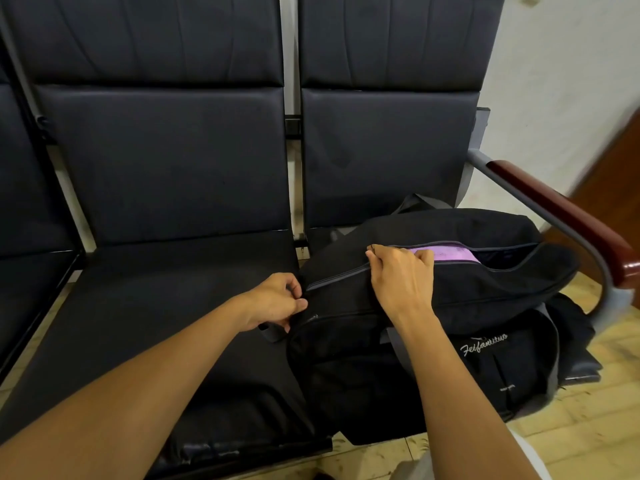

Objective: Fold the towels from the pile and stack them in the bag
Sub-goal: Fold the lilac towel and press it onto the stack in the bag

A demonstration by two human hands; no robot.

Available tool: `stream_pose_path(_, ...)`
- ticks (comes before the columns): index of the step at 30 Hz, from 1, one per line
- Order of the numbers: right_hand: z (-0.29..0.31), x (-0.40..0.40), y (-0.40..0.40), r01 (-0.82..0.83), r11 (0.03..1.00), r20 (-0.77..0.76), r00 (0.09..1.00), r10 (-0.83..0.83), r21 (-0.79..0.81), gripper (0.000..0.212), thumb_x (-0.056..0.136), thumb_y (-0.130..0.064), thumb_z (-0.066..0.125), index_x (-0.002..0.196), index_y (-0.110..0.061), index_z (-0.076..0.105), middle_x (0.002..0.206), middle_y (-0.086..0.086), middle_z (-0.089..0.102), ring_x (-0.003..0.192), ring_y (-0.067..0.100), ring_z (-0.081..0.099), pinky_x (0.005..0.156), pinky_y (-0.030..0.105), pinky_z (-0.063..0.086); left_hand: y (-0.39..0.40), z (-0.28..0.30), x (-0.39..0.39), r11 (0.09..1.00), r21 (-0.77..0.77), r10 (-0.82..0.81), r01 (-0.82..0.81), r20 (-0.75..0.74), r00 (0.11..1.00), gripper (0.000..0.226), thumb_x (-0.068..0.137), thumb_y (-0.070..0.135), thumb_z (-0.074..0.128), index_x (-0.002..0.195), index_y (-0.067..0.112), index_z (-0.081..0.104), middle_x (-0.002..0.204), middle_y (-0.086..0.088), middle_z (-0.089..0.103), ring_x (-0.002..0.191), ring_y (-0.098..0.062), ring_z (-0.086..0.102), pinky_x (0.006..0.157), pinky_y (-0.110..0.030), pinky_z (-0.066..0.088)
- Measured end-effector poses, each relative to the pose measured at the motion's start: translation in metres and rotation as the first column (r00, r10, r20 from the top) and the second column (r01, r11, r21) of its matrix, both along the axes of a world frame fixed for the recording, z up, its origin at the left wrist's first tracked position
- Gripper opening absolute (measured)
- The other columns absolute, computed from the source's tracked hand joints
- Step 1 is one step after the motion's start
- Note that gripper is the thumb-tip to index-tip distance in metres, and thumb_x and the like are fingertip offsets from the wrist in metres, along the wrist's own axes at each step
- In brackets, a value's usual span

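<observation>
Black fabric duffel bag with white script lettering (450,306) lying across the right seat of the row of dark padded waiting-room chairs (166,161), long axis running left-right, near-left end overhanging toward the middle seat, far-right end pointing at the grey metal armrest with dark red wooden top (554,209). Grey top zipper (332,277) running along that same axis, closed on the left stretch, gaping open on the right. Folded lilac towel (446,253) showing through the gap inside the bag, mostly hidden by the bag's flap and by the right hand (401,278). Right hand lying on top of the bag, fingers (375,255) curled and pinching at the zipper line; slider itself too small to make out. Left hand (277,301) gripping the bag's left end, fingers curled, pinching fabric beside a black strap loop (272,332). Bag's lower right edge and grey strap partly merging into dark cloth beneath, hard to separate. Both forearms cut off by the lower frame edge.
</observation>
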State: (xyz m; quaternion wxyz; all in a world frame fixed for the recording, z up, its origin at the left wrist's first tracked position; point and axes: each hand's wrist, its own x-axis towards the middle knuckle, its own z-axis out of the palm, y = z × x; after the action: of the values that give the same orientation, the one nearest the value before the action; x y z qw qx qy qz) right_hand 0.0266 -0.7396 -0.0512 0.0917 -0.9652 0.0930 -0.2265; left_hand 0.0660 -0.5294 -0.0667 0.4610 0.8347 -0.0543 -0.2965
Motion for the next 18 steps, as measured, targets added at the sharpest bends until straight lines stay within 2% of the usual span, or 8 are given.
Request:
stream_pose_path(2, -0.001, 0.000, -0.001, -0.023, 0.999, 0.034, 0.999, 0.021, 0.046, 0.025, 0.103, -0.028, 0.049, 0.105, -0.020, 0.072, 0.085, -0.001, 0.073, 0.079, 0.021, 0.064, 0.086, 0.037, 0.029, -0.005, 0.006, 0.001, 0.994, 0.093, -0.065, 0.057, 0.084, 0.994, 0.014, 0.091, 0.011, 0.064, 0.095, 0.013, 0.051, 0.072, -0.004, 0.061, 0.066, -0.016, 0.061, 0.059, -0.029, 0.055)
stream_pose_path(5, 0.001, -0.002, -0.005, -0.034, 0.995, 0.070, 0.997, 0.027, 0.095, 0.027, 0.103, -0.029, 0.047, 0.098, -0.019, 0.071, 0.080, -0.002, 0.070, 0.073, 0.018, 0.060, 0.085, 0.037, 0.031, -0.021, 0.017, 0.002, 0.968, 0.242, -0.147, 0.071, 0.314, 0.938, 0.026, 0.085, 0.030, 0.072, 0.098, 0.018, 0.053, 0.076, 0.001, 0.063, 0.070, -0.012, 0.060, 0.060, -0.023, 0.046)
stream_pose_path(7, 0.002, -0.003, -0.007, -0.059, 0.992, 0.068, 0.996, 0.052, 0.109, 0.026, 0.103, -0.030, 0.046, 0.100, -0.020, 0.071, 0.082, -0.003, 0.070, 0.076, 0.017, 0.061, 0.086, 0.036, 0.031, -0.040, 0.024, 0.002, 0.969, 0.243, -0.165, 0.053, 0.466, 0.869, 0.030, 0.084, 0.040, 0.072, 0.098, 0.021, 0.054, 0.084, 0.004, 0.058, 0.075, -0.011, 0.056, 0.064, -0.024, 0.045)
stream_pose_path(9, 0.002, -0.002, -0.007, -0.086, 0.990, 0.065, 0.995, 0.079, 0.115, 0.026, 0.103, -0.030, 0.046, 0.101, -0.022, 0.071, 0.086, -0.004, 0.071, 0.081, 0.017, 0.062, 0.084, 0.036, 0.029, -0.064, 0.028, 0.003, 0.971, 0.229, -0.191, 0.067, 0.582, 0.790, 0.031, 0.084, 0.040, 0.071, 0.102, 0.021, 0.054, 0.094, 0.005, 0.053, 0.082, -0.010, 0.053, 0.072, -0.028, 0.048)
stream_pose_path(11, 0.000, -0.002, -0.009, -0.102, 0.989, 0.083, 0.992, 0.093, 0.110, 0.025, 0.103, -0.029, 0.046, 0.098, -0.024, 0.070, 0.086, -0.006, 0.071, 0.081, 0.016, 0.062, 0.080, 0.034, 0.027, -0.089, 0.030, 0.003, 0.985, 0.154, -0.159, 0.078, 0.630, 0.760, 0.029, 0.085, 0.033, 0.070, 0.105, 0.018, 0.055, 0.098, 0.003, 0.052, 0.083, -0.011, 0.051, 0.074, -0.029, 0.049)
stream_pose_path(13, -0.002, -0.001, -0.013, -0.101, 0.990, 0.110, 0.990, 0.090, 0.101, 0.025, 0.102, -0.030, 0.046, 0.095, -0.027, 0.070, 0.082, -0.007, 0.070, 0.078, 0.015, 0.060, 0.078, 0.034, 0.026, -0.106, 0.030, 0.003, 0.990, 0.123, -0.137, 0.074, 0.645, 0.752, 0.022, 0.087, 0.023, 0.067, 0.103, 0.015, 0.054, 0.096, 0.001, 0.052, 0.081, -0.013, 0.052, 0.070, -0.027, 0.047)
stream_pose_path(16, -0.005, 0.000, -0.018, -0.085, 0.995, 0.102, 0.992, 0.080, 0.048, 0.028, 0.102, -0.033, 0.044, 0.095, -0.028, 0.071, 0.080, -0.008, 0.069, 0.076, 0.016, 0.058, 0.077, 0.035, 0.024, -0.119, 0.026, 0.004, 0.992, 0.123, -0.108, 0.040, 0.608, 0.787, 0.013, 0.089, 0.011, 0.061, 0.097, 0.015, 0.052, 0.087, 0.001, 0.056, 0.078, -0.013, 0.055, 0.061, -0.021, 0.043)
stream_pose_path(18, -0.006, 0.000, -0.020, -0.080, 0.997, 0.090, 0.993, 0.079, 0.010, 0.030, 0.102, -0.035, 0.042, 0.096, -0.030, 0.071, 0.080, -0.008, 0.069, 0.078, 0.017, 0.058, 0.078, 0.036, 0.023, -0.121, 0.026, 0.006, 0.989, 0.144, -0.121, 0.047, 0.564, 0.817, 0.015, 0.088, 0.005, 0.060, 0.097, 0.014, 0.052, 0.084, 0.000, 0.058, 0.077, -0.015, 0.058, 0.060, -0.024, 0.047)
